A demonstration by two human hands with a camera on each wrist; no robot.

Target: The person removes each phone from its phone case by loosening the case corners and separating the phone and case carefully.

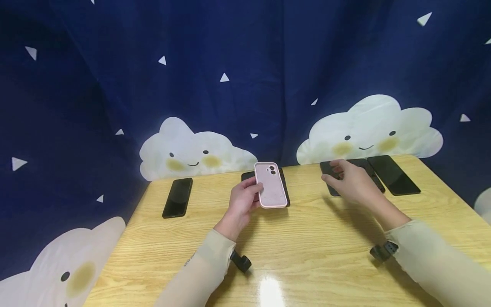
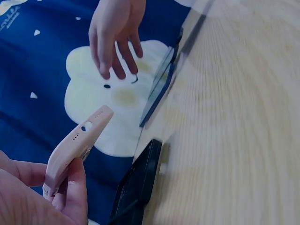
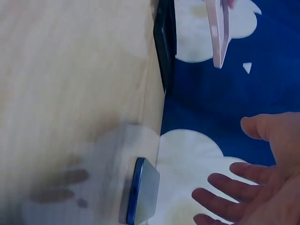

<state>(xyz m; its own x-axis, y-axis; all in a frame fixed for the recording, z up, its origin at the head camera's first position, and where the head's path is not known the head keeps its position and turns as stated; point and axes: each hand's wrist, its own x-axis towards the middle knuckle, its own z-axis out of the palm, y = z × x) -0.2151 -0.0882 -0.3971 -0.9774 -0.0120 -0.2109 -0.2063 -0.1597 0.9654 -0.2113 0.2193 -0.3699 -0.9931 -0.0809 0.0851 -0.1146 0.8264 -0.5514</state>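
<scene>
My left hand [image 1: 243,200] pinches a pink phone case [image 1: 272,187] by its left side, thumb in front and fingers behind, raised above the table. The case has round camera cutouts near its top corner, and its bottom edge with port holes shows in the left wrist view. Behind it on the table lies a black phone case [image 2: 139,185] with a raised rim, partly covered in the head view. My right hand [image 1: 354,181] hovers with spread fingers and holds nothing. Below it lies a dark phone [image 3: 144,192], partly hidden by the hand in the head view.
Beside that phone lie another dark phone [image 1: 374,170] and a black phone [image 1: 394,175] at the far right. One more black phone [image 1: 177,198] lies on the left of the wooden table [image 1: 307,264]. A blue curtain [image 1: 245,42] with clouds hangs behind the back edge.
</scene>
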